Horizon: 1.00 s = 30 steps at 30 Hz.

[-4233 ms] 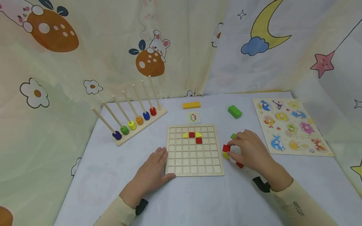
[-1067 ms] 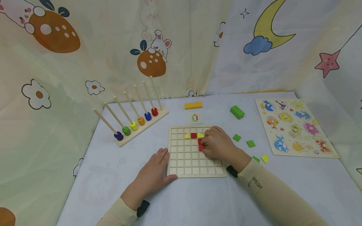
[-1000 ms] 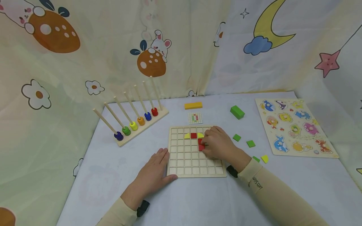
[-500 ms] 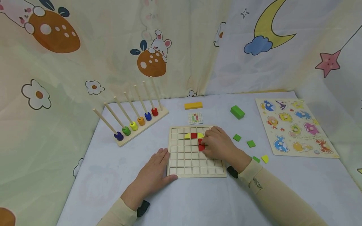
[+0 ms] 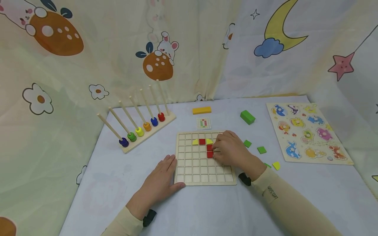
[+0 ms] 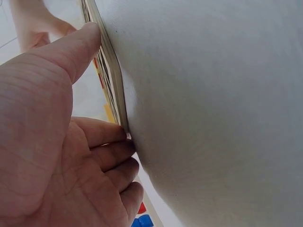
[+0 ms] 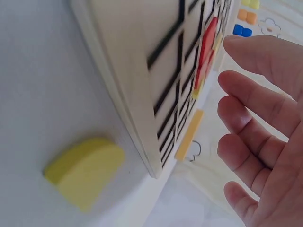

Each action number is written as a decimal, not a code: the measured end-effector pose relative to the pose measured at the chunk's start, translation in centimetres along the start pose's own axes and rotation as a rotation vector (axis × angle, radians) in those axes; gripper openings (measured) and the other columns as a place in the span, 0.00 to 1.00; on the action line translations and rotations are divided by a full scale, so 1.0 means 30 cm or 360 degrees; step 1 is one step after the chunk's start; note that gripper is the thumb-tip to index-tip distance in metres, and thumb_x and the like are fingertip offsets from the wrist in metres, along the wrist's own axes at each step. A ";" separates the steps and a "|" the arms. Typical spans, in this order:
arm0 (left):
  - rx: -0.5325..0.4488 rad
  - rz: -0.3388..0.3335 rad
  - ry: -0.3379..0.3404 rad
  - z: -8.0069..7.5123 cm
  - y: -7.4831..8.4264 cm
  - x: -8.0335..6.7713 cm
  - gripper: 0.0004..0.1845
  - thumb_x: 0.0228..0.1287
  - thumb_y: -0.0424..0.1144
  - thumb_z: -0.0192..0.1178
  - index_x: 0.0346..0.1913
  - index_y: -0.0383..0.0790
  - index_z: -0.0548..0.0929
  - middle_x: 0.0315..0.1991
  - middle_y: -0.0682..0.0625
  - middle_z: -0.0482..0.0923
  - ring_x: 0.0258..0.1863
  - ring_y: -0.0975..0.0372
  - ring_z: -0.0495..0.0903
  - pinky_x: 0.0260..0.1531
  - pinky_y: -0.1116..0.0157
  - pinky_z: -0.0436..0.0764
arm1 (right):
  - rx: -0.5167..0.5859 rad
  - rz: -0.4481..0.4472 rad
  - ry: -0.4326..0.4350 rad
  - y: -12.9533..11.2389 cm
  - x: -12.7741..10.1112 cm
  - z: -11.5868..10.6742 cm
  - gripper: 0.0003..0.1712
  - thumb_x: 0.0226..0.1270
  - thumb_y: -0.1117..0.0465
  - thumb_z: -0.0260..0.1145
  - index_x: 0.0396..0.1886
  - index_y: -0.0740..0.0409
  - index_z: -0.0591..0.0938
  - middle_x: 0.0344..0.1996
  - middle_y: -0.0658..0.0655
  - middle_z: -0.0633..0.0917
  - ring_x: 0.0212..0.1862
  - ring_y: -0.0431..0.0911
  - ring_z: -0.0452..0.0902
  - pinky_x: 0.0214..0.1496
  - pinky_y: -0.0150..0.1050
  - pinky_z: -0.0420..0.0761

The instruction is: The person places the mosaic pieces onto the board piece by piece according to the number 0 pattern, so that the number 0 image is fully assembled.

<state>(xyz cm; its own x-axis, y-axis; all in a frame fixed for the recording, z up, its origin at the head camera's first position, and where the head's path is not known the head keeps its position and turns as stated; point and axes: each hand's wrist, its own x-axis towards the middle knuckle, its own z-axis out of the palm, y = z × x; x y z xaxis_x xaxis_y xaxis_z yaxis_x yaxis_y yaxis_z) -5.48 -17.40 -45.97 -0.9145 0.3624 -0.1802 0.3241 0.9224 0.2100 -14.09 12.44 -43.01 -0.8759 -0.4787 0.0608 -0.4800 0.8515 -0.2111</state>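
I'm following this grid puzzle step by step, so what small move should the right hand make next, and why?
Probably draw the right hand off the grid board toward the loose green square tile beside it. Its fingers look relaxed and empty in the wrist view, the red tiles already sit in their cells, and the left hand rests against the board's edge.

Probably a child's playroom: cartoon curtains point(image 5: 165, 49), wooden toys point(image 5: 138, 127).

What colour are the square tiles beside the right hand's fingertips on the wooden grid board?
Red: the square tiles show best in the head view.
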 end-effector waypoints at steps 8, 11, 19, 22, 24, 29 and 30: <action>0.0015 0.0007 0.0001 -0.002 -0.002 0.003 0.56 0.65 0.71 0.62 0.83 0.37 0.57 0.86 0.44 0.51 0.86 0.52 0.49 0.84 0.52 0.56 | 0.0017 0.0026 0.0006 0.013 -0.006 -0.008 0.13 0.59 0.52 0.80 0.42 0.50 0.94 0.39 0.48 0.85 0.49 0.49 0.74 0.76 0.54 0.68; 0.0009 0.0002 0.0000 -0.002 -0.002 0.003 0.56 0.65 0.72 0.62 0.83 0.37 0.57 0.86 0.44 0.51 0.86 0.52 0.49 0.84 0.52 0.56 | 0.0023 0.0012 -0.0028 0.005 -0.004 0.002 0.12 0.59 0.52 0.78 0.42 0.49 0.94 0.39 0.48 0.85 0.51 0.49 0.74 0.76 0.54 0.68; 0.0005 -0.0013 -0.0010 0.004 -0.001 0.002 0.57 0.65 0.72 0.62 0.83 0.37 0.57 0.86 0.45 0.51 0.86 0.52 0.48 0.84 0.52 0.56 | -0.0014 -0.0012 -0.0023 0.001 -0.004 0.021 0.11 0.58 0.54 0.78 0.40 0.49 0.94 0.38 0.47 0.85 0.48 0.48 0.72 0.74 0.53 0.70; 0.0009 -0.0011 -0.0013 0.004 -0.001 0.002 0.57 0.65 0.72 0.62 0.83 0.37 0.57 0.86 0.45 0.51 0.86 0.52 0.48 0.84 0.52 0.57 | -0.0029 -0.0008 -0.0023 0.007 -0.005 0.027 0.10 0.59 0.54 0.77 0.40 0.48 0.94 0.38 0.47 0.85 0.49 0.48 0.73 0.74 0.54 0.70; 0.0015 -0.0009 -0.0013 0.003 -0.001 0.003 0.57 0.65 0.72 0.62 0.83 0.37 0.57 0.86 0.45 0.51 0.86 0.52 0.48 0.84 0.52 0.57 | -0.0040 -0.0001 -0.0026 0.010 -0.006 0.027 0.10 0.59 0.53 0.77 0.41 0.48 0.94 0.38 0.47 0.85 0.49 0.48 0.73 0.75 0.54 0.69; 0.0020 -0.0001 -0.0009 0.002 -0.003 0.003 0.57 0.65 0.72 0.62 0.83 0.37 0.57 0.86 0.44 0.51 0.86 0.52 0.49 0.84 0.52 0.56 | -0.0022 0.0029 -0.0014 0.019 -0.013 -0.002 0.13 0.58 0.51 0.79 0.42 0.49 0.94 0.39 0.47 0.86 0.49 0.49 0.74 0.75 0.54 0.69; 0.0020 -0.0002 -0.0009 0.002 -0.004 0.003 0.57 0.65 0.72 0.62 0.83 0.37 0.57 0.86 0.44 0.51 0.86 0.52 0.49 0.84 0.52 0.56 | -0.0022 0.0033 -0.0006 0.023 -0.015 -0.011 0.14 0.58 0.51 0.80 0.43 0.49 0.94 0.39 0.47 0.86 0.49 0.49 0.74 0.75 0.54 0.69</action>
<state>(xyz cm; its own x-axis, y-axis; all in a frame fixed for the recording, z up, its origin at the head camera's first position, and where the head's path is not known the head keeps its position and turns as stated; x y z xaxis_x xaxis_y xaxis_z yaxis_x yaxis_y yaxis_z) -5.60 -17.45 -46.06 -0.9136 0.3619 -0.1856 0.3261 0.9245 0.1975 -14.02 13.31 -42.86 -0.8855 -0.4616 0.0529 -0.4623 0.8641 -0.1989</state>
